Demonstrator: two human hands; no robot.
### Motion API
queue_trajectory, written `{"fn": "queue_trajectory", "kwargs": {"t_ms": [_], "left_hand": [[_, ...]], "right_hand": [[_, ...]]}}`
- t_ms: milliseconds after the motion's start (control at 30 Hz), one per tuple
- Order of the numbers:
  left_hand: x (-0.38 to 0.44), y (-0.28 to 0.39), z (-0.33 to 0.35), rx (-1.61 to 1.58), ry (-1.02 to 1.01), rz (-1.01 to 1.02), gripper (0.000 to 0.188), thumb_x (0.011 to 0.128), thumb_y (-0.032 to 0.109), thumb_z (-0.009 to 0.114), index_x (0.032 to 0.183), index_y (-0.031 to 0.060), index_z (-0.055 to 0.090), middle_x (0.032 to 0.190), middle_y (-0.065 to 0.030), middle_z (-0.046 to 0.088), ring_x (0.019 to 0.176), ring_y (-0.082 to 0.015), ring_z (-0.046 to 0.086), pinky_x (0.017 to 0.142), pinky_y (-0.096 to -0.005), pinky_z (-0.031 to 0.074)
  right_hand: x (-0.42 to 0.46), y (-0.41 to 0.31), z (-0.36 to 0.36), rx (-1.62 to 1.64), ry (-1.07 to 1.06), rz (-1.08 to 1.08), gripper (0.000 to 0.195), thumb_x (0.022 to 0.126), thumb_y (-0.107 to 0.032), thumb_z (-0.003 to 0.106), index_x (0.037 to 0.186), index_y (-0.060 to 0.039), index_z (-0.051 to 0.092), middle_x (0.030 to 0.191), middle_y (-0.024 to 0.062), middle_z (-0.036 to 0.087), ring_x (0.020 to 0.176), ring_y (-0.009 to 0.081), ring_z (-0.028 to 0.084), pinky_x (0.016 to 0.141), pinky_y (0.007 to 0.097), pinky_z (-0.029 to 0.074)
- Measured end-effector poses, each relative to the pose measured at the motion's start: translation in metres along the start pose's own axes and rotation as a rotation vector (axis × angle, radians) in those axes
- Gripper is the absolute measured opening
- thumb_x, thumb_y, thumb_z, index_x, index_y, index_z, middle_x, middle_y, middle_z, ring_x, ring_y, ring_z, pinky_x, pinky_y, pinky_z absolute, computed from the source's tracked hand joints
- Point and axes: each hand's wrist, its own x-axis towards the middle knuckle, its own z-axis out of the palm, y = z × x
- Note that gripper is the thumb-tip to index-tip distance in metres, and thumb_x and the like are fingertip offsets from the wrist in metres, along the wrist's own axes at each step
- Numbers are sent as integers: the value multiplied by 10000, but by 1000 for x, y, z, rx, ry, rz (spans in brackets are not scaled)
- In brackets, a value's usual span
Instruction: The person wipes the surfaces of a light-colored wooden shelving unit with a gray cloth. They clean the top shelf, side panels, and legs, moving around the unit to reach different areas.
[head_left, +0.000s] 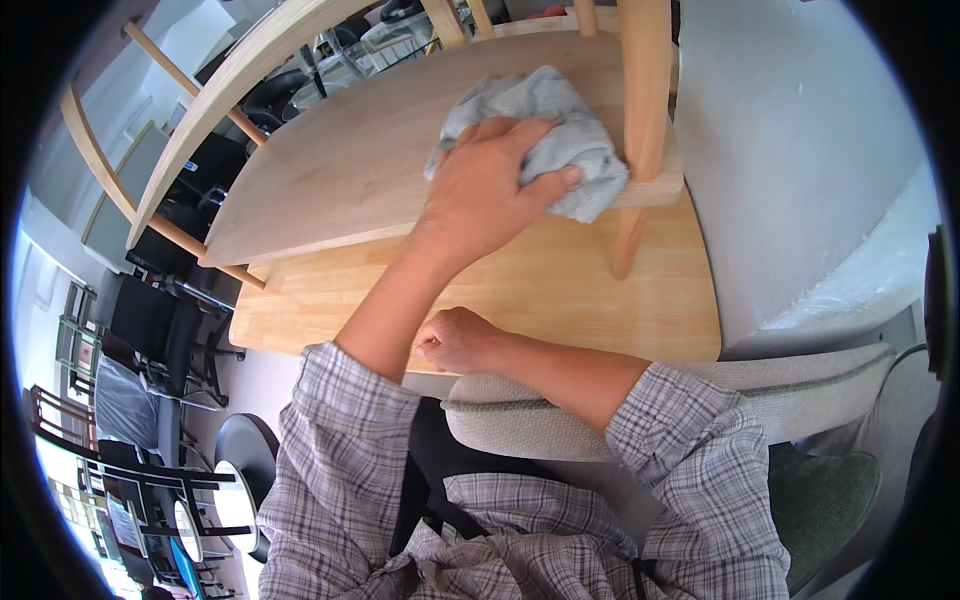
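My left hand (484, 184) presses a crumpled grey cloth (574, 142) against a pale wooden shelf board (337, 172), near a round wooden post (645, 90) at its right end. Fingers and thumb are spread over the cloth. My right hand (461, 341), curled into a loose fist, rests at the near edge of a lower, yellower wooden board (555, 300). No object shows in it, though its palm side is partly hidden.
Curved wooden rails (225, 82) rise at the upper left. An upholstered beige seat edge (525, 431) lies close before my body. A grey-white wall (795, 165) bounds the right side. Office chairs (142, 315) and a round black stool (244, 450) stand at left.
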Motion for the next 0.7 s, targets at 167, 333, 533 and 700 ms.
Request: {"fn": "queue_trajectory", "kwargs": {"t_ms": [167,333,533,700], "left_hand": [[-36,-30,-41,106,-1,-41,458,853,328,696,1172,13,604,1070,-207,611,958,-335,612,832,-369,480],[-58,-59,-73,116,6,-188,468,855,333,698,1186,17,599,1033,-199,620,936,-314,614,831,-369,478],[-22,-50,-44,157,30,-90,533,853,371,684,1219,-2,580,1025,-219,633,938,-341,613,826,-372,477],[43,-31,6,64,-16,-9,592,855,446,646,1243,5,574,1069,-250,626,1009,-382,597,861,-401,466]], "right_hand": [[-5,-10,-6,-11,-48,27,254,802,-224,570,800,-8,703,808,230,672,776,371,657,735,451,510],[0,-6,-2,30,-87,60,250,802,-213,558,783,-6,696,803,221,673,783,365,657,727,445,510],[0,-11,0,-25,-78,-7,237,783,-186,547,750,5,684,760,233,658,745,380,650,722,445,512],[0,-8,3,5,-33,-36,212,749,-143,530,756,1,687,785,248,652,759,390,648,705,463,510]]}}
